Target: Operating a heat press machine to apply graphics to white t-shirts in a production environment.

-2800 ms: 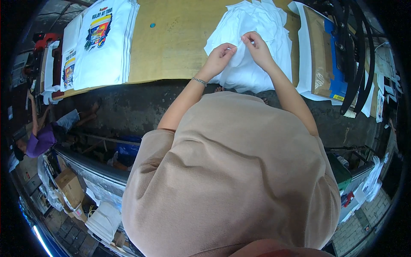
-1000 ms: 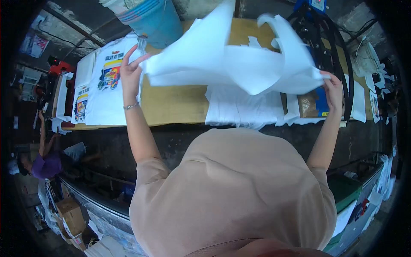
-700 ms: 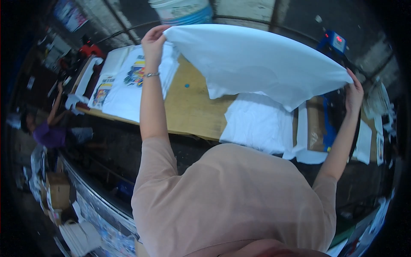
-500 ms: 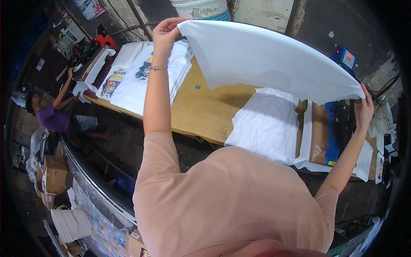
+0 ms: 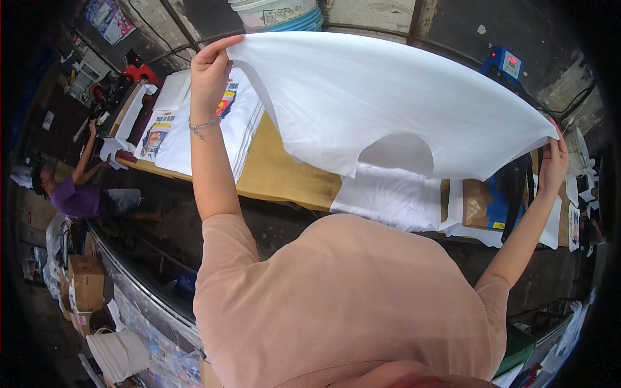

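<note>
A wide white fabric panel (image 5: 388, 97) hangs stretched between my two hands above the table. Its lower edge has a rounded cut-out, through which a shaded patch shows. My left hand (image 5: 210, 68), with a bracelet at the wrist, pinches the upper left corner. At the far right end, my right hand (image 5: 554, 160) is closed on the other corner. Beneath the panel lies a stack of plain white cloth (image 5: 381, 200), partly covered by it. Near my left forearm sits a pile of white fabric pieces with colourful prints (image 5: 178, 145).
The long wooden table (image 5: 284, 178) runs across in front of me. On its right are a cardboard piece with blue tape (image 5: 477, 205) and a dark machine part. A blue control box (image 5: 504, 63) and a bucket (image 5: 278, 14) stand beyond. A person in purple (image 5: 81, 200) works at far left.
The panel's lower edge has swung out and dropped, and its rounded cut-out has come into sight. My left hand has moved left in the picture; both hands keep hold. The view has shifted slightly.
</note>
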`<state>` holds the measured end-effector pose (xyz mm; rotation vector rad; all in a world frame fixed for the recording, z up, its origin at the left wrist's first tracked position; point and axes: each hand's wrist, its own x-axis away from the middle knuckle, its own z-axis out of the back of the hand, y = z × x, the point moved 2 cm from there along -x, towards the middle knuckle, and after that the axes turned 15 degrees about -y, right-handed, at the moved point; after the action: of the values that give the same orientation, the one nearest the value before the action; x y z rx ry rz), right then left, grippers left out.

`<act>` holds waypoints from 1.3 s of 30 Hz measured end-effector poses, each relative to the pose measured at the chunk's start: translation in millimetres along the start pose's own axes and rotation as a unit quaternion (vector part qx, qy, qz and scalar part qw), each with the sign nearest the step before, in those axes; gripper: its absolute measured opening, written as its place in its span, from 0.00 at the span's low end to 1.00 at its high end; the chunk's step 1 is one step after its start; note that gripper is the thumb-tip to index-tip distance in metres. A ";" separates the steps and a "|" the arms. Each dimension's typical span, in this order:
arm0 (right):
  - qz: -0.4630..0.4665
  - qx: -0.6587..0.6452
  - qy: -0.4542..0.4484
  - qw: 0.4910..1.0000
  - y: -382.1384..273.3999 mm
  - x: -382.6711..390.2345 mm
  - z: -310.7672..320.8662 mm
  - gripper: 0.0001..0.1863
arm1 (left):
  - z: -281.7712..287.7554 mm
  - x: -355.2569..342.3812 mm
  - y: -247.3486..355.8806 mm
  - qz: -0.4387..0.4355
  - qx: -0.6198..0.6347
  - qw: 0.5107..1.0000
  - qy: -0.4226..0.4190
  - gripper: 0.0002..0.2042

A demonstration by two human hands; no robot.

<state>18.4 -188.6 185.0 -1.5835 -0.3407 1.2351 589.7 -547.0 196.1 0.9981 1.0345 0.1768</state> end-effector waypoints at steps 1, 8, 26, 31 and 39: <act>-0.001 0.001 0.002 1.000 1.1 0.8 -0.5 0.17 | -2.3 -0.4 -1.8 0.003 0.007 1.000 0.002 0.12; -0.061 0.021 0.043 0.997 5.1 24.3 -2.7 0.16 | -2.5 20.2 -19.7 0.052 -0.073 0.996 -0.004 0.14; 0.055 -0.025 0.031 0.998 -57.8 140.8 30.4 0.12 | 34.9 143.4 31.2 0.005 -0.030 0.998 0.062 0.11; 0.056 0.082 0.039 0.994 -64.6 107.0 22.9 0.08 | 18.0 106.1 23.8 0.009 -0.050 0.996 0.074 0.10; -0.127 0.313 -0.070 0.938 42.4 37.6 -37.4 0.14 | -30.8 61.2 -52.5 0.285 -0.174 0.934 -0.124 0.14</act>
<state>50.6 -199.0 126.2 -0.8775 -0.2027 1.1091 582.3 -524.4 113.1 0.9405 0.4364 0.6721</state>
